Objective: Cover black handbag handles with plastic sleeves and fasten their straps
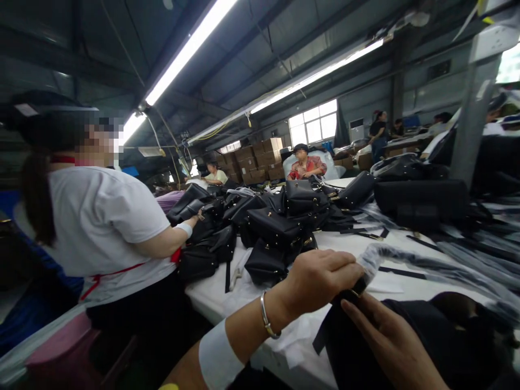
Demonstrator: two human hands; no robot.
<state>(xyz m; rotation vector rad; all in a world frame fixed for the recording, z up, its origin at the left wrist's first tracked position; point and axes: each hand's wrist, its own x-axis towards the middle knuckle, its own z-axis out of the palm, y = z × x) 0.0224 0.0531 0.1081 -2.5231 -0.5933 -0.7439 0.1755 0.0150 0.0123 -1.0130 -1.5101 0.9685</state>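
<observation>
Near the front edge of the white table, my left hand (320, 279), with a bangle at the wrist, has its fingers closed around the end of a strap wrapped in clear plastic (369, 260). Just below and to the right, my right hand (390, 336) grips a black bag (349, 346) at its top edge, beside a small metal fitting. The two hands nearly meet at that fitting. The wrapped strap runs off to the right across the table. Fingertips of both hands are partly hidden by the bag and strap.
Black bags with metal studs (274, 225) are heaped on the white table (325, 241). At left a person in a white shirt (109, 216) reaches into the heap. Plastic-wrapped straps lie at right, near a grey post (471, 124). A pink stool (60, 346) stands lower left.
</observation>
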